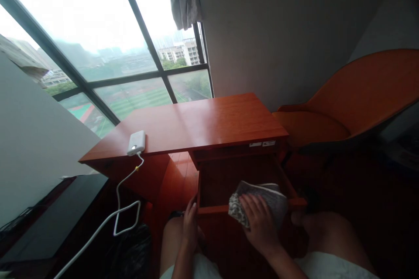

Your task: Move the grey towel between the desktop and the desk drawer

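Observation:
A pulled-out wooden drawer (pixel 216 209) hangs under a reddish wooden desk (pixel 203 124). My left hand (pixel 190 222) grips the drawer's front left corner, fingers curled over its edge. My right hand (pixel 260 222) lies palm down on a grey patterned cloth (pixel 271 196) that rests over the drawer's front edge and inside it, fingers pressed on the fabric. My bare knees show below the drawer.
A white power bank (pixel 136 142) lies on the desk's left edge, its white cable (pixel 121 213) hanging to the floor. An orange lounge chair (pixel 347 109) stands right of the desk. A dark low cabinet (pixel 52 222) is at the left, a window (pixel 98 43) behind.

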A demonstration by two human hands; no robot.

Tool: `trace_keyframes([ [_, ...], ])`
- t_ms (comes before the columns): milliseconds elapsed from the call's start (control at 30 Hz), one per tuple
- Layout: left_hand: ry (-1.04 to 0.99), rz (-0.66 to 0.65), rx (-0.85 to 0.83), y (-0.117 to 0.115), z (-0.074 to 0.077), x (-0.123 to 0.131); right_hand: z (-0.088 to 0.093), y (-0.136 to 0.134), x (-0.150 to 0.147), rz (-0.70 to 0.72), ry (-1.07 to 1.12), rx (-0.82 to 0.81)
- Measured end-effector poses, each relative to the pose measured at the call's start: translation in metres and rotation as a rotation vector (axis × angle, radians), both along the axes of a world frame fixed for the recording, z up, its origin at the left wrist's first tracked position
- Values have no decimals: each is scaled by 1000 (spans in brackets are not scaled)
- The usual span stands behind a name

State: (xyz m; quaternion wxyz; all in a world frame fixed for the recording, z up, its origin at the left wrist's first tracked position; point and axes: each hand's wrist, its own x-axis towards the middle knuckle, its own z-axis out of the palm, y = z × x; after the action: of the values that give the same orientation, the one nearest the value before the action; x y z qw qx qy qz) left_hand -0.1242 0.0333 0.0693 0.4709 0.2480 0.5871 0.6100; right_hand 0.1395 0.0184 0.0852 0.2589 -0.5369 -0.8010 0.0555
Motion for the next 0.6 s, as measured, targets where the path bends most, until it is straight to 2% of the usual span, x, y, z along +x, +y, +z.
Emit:
trace_keyframes([
  [100,2,-28,17,2,0,0,-13,2,62,-214,-62,134],
  [167,39,-49,29,4,0,1,-20,6,90,-345,-51,173],
  [267,101,-64,44,8,2,4,-26,19,105,-514,71,243],
  [367,155,-66,43,12,4,4,-25,38,98,-736,312,311],
  [433,188,-76,49,16,5,2,-18,48,89,-894,506,248],
  [500,215,-93,60,19,5,0,-8,54,81,-974,821,53],
  [533,223,-99,64,21,5,0,-2,55,78,-965,995,-73],
  [600,234,-106,76,26,3,-2,6,55,73,-853,1262,-305],
])
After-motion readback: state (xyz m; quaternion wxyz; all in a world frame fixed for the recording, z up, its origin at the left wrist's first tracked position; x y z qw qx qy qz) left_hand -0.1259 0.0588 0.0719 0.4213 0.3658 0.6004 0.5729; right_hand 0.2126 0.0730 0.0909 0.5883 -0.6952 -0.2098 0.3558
